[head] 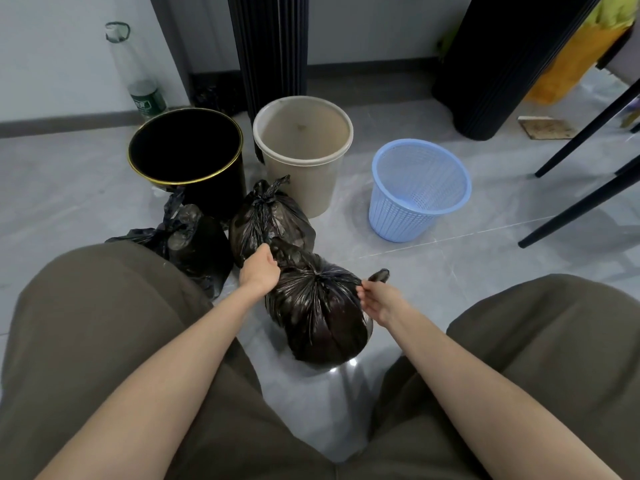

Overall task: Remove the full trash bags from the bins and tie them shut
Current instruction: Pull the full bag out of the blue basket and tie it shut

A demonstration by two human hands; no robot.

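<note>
Head view: nearest bag point(318, 317) sits on the floor between the knees, neck gathered. Left hand point(259, 270) grips one tail and right hand point(377, 299) pinches the other, so the knot seems half-made and next needs a firm outward pull. Black bin point(221, 192), beige bin point(311, 188) and blue basket point(401, 216) stand empty; two tied bags point(273, 220) lie before them.

Grey tile floor point(467, 265). Standing in a row: black bin point(214, 192), beige bin point(304, 181), blue basket point(408, 209). In front: left bag point(194, 244), middle bag point(273, 220), near bag point(318, 320). Bottle point(145, 95) at wall.
</note>
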